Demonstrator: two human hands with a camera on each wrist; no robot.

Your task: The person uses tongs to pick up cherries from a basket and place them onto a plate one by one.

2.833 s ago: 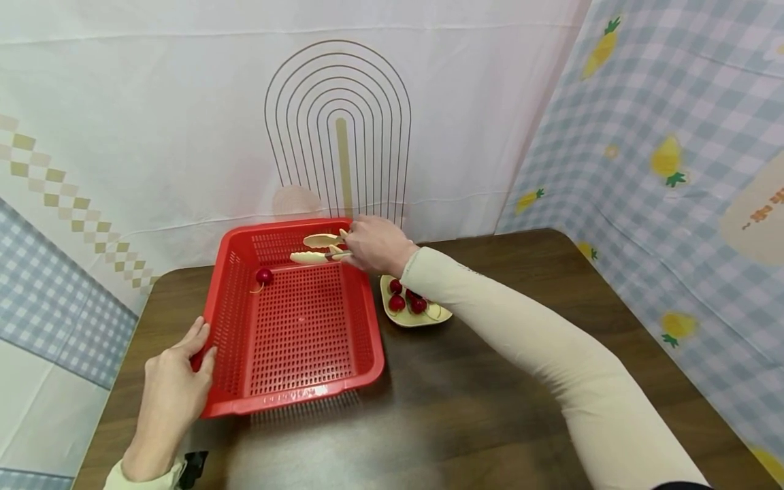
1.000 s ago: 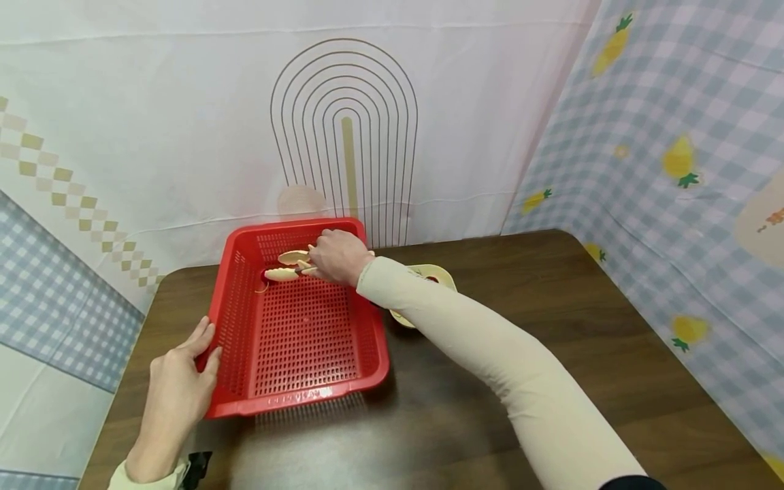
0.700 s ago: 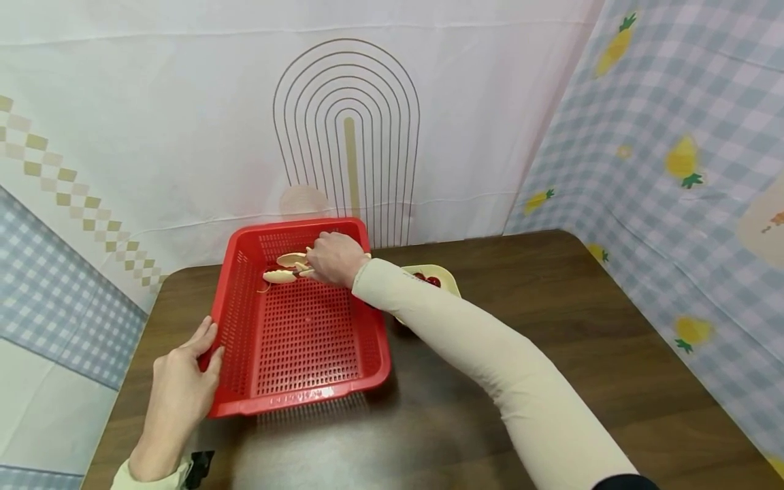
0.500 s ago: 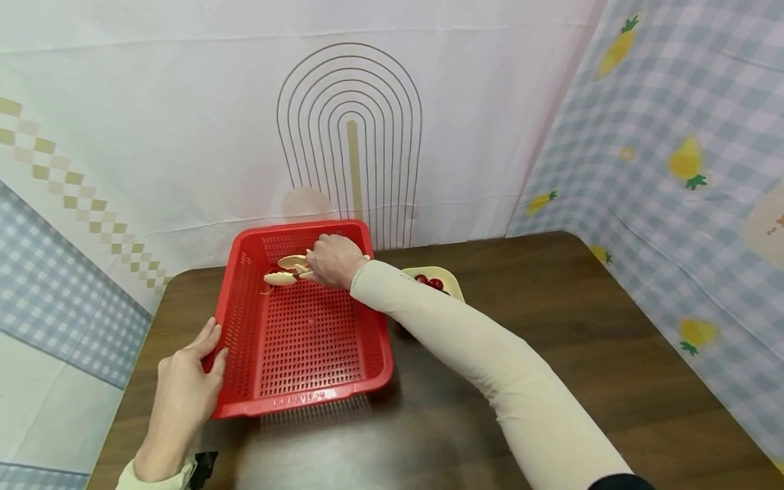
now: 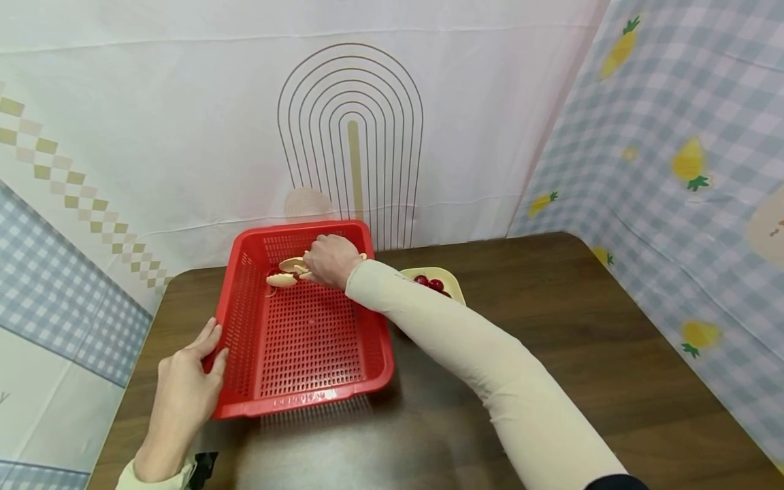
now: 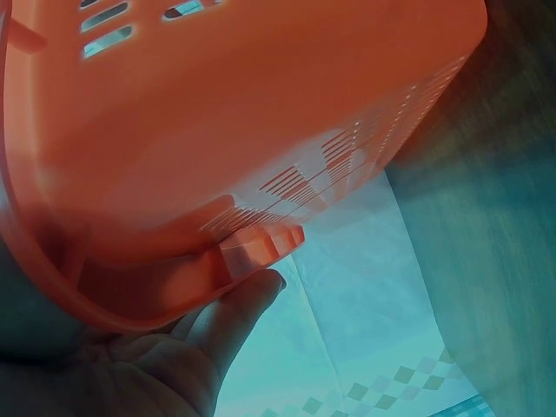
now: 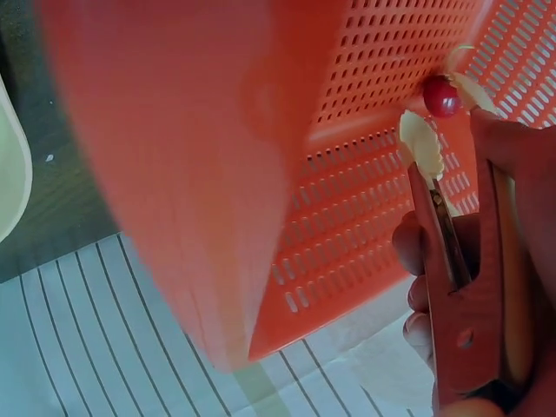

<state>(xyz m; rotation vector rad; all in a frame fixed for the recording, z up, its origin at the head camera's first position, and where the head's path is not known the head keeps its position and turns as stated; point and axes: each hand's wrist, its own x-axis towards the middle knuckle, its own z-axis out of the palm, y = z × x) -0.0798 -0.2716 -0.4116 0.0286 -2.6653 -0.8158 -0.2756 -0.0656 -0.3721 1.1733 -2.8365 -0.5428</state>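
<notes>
My left hand (image 5: 186, 381) grips the left rim of a red perforated plastic basket (image 5: 306, 396), its thumb on the inner side; the left wrist view shows the fingers under the rim. Inside the basket's far left part, my right hand (image 5: 333, 261) holds a pair of tongs (image 5: 282, 280) with cream scalloped tips. A dark red cherry (image 7: 441, 97) lies between those tips in the right wrist view, near the basket wall. Whether both tips press on it, I cannot tell. In the head view the tips mostly cover the cherry, and its stem shows below them.
Just right of the basket, a pale yellow plate (image 5: 454, 284) bears several cherries (image 5: 435, 284), partly hidden by my right sleeve (image 5: 453, 333). Both stand on a dark wooden table (image 5: 527, 286). A patterned cloth (image 5: 202, 122) hangs along the back and sides.
The tongs have moved left and lower, from the basket's back right down around the cherry, staying nearly still over the last half second. My left hand keeps its grip on the rim.
</notes>
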